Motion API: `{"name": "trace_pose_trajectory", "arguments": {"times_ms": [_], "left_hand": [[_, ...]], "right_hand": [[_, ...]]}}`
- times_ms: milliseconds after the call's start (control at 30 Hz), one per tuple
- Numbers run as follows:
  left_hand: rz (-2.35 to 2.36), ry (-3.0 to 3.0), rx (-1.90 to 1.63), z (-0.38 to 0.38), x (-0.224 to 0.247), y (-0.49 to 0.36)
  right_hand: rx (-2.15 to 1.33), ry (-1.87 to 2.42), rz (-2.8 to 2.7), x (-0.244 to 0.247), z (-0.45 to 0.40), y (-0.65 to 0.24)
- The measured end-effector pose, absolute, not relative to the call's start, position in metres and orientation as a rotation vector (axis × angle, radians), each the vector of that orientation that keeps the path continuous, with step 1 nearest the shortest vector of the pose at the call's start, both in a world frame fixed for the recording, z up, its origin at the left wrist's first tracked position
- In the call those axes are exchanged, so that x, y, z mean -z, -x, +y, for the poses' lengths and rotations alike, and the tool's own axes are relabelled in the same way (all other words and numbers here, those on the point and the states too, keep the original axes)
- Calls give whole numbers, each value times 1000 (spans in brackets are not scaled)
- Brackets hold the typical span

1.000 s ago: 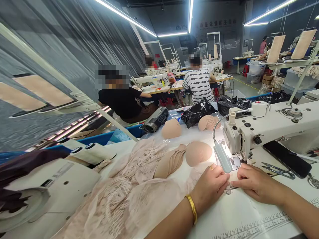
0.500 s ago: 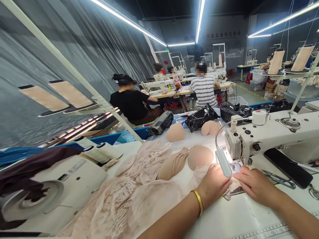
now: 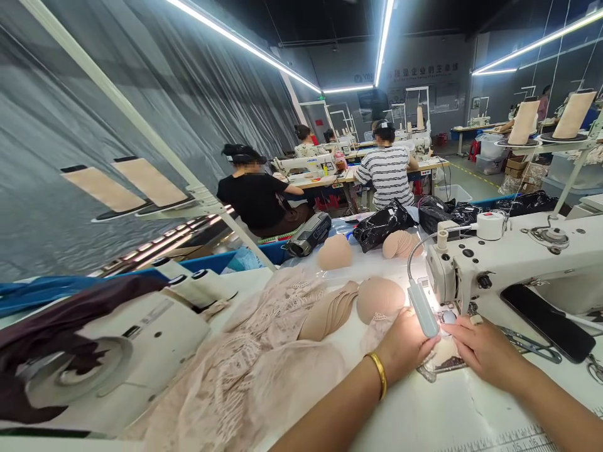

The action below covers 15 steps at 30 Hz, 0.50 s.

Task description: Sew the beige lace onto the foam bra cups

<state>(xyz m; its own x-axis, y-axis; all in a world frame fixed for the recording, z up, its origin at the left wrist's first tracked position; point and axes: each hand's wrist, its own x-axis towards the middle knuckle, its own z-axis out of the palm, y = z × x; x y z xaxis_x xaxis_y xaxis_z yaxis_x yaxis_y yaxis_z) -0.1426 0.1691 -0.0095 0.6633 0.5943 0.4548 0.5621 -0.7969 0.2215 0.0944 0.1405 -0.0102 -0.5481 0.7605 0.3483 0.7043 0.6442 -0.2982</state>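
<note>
- Left hand (image 3: 404,339) and right hand (image 3: 485,350) rest at the cloth (image 3: 443,353), probably steadying it; whether fingers pinch, I can't tell.
- Lamp (image 3: 423,307) hangs close, likely for light.

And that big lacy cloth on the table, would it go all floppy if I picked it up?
Probably floppy: the lacy cloth lies in soft, loose folds. It's likely light for its size, since it looks thin and full of holes. It might nudge the fanned beige pieces lying beside it.
</note>
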Motion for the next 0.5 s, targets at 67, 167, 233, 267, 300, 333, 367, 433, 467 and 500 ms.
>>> {"name": "trace_pose_trajectory", "arguments": {"times_ms": [67, 167, 233, 267, 300, 333, 367, 433, 467, 500], "left_hand": [[981, -2805, -790, 170, 10, 143], [1003, -2800, -778, 171, 8, 142], [1026, -2800, -772, 171, 5, 142], [1044, -2801, -769, 171, 3, 141], [1065, -2802, -768, 171, 2, 139], [1087, -2802, -768, 171, 1, 138], [1104, -2804, -768, 172, 0, 136], [1120, -2805, -769, 175, -1, 134], [1119, -2802, -771, 176, -1, 134], [1118, -2793, -777, 177, -2, 135]], "right_hand": [[-179, 1150, -2410, 10, 141, -94], [-204, 1158, -2394, 12, 141, -95], [-230, 1165, -2376, 15, 142, -95], [-246, 1168, -2363, 17, 142, -96], [-264, 1171, -2347, 19, 143, -97], [-287, 1173, -2330, 20, 143, -97], [-312, 1175, -2309, 22, 144, -98], [-377, 1176, -2258, 22, 144, -100], [-417, 1172, -2230, 21, 142, -100], [-464, 1167, -2200, 19, 140, -100]]}}
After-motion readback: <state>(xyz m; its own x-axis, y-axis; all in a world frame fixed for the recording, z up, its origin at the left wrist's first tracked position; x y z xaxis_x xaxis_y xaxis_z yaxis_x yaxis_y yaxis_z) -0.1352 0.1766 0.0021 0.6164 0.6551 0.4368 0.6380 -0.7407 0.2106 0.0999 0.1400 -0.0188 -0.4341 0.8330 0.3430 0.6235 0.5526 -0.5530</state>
